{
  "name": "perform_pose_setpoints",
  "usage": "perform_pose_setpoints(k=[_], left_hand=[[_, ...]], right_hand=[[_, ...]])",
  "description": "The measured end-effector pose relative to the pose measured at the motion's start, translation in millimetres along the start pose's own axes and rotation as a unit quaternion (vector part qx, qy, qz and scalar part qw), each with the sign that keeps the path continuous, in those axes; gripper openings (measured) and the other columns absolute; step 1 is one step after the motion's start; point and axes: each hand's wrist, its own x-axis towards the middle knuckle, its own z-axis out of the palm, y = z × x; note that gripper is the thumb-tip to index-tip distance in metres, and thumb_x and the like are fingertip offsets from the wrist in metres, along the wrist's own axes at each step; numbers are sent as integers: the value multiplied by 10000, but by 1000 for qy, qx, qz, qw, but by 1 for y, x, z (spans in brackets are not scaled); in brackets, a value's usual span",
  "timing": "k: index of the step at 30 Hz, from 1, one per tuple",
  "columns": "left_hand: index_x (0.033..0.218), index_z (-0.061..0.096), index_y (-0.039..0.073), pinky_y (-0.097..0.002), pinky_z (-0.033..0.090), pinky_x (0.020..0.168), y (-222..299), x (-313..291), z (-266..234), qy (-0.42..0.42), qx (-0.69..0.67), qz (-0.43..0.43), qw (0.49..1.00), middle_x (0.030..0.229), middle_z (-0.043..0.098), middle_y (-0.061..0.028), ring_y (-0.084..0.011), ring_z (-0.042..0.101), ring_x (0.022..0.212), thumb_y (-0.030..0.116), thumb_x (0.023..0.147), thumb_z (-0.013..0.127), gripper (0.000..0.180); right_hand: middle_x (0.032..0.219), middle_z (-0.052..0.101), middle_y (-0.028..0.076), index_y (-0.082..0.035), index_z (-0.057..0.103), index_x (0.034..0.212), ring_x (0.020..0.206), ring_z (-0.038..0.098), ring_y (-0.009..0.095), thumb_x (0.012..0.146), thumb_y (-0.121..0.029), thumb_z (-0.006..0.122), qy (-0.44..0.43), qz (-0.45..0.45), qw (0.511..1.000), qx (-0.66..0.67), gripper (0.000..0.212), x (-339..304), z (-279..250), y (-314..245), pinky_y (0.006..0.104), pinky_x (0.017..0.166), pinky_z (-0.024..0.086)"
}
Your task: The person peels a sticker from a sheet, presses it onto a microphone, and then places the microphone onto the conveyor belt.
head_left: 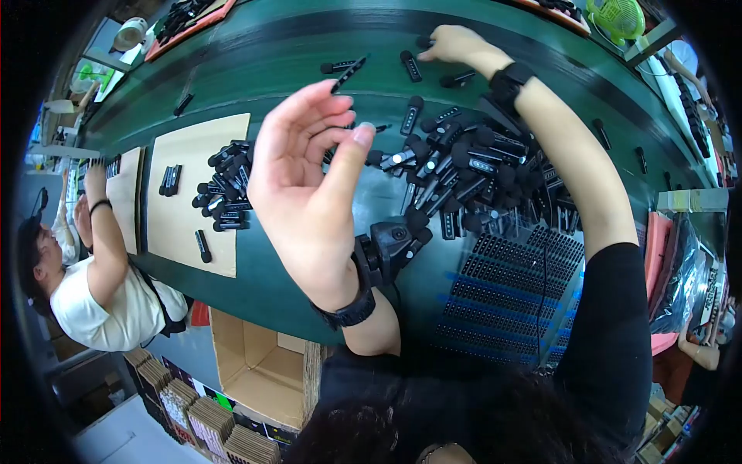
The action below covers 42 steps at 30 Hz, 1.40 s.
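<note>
My left hand [301, 178] is raised over the green table, fingers curled and thumb apart. A slim black piece with light dots [350, 74] sticks out at its index fingertip and looks held there. Another dark piece shows behind the thumb tip; whether it is held cannot be made out. Reaching to the far side, my right hand [462, 45] has its fingertips closed at the round head of a small black microphone [424, 42]. Loose microphones [410, 66] lie nearby, and a large heap of them [464, 166] fills the middle between my arms.
Black trays with rows of small holes [502, 286] lie near me. To the left, a cardboard sheet [174, 224] carries a smaller microphone pile [224, 182]. An open carton [259, 363] stands below the table edge. A co-worker [100, 286] works at far left.
</note>
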Motion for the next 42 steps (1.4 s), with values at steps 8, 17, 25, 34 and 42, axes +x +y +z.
perform_pose_setpoints(k=[8,17,25,34,42], left_hand=[[999,505,-65,-231,447,731,5,-4,-2,6,-22,-15,1000,916,546,-110,-145,534,841,-129,662,592,354],[1109,443,-48,-237,479,702,24,-13,2,-37,-34,35,998,857,567,-130,-162,563,795,-162,655,574,487],[1256,243,-27,-237,498,626,25,-32,45,-92,-154,13,984,753,569,-125,-170,589,668,-216,587,580,773],[1279,176,-20,-234,501,633,12,-40,70,-119,-180,-2,976,736,563,-127,-178,593,664,-219,576,584,837],[1275,182,-23,-225,495,620,15,-43,74,-112,-114,-2,987,722,560,-130,-174,589,643,-214,573,592,835]], right_hand=[[697,626,81,0,625,772,652,603,191,662,-379,678,-172,-11,985,24,398,7,9,-45,345,617,456],[791,582,135,36,543,861,720,554,180,641,-165,684,160,-191,929,274,330,-124,-115,-25,277,635,432],[811,633,71,-20,624,865,671,596,130,636,-43,692,302,-125,873,361,240,-248,-82,-38,203,601,444],[664,567,8,8,633,843,472,336,13,506,32,702,374,-131,849,351,345,-272,-68,-38,153,435,225],[628,556,9,0,637,833,443,321,22,497,22,719,373,-127,857,331,347,-275,-71,-35,161,420,214]])
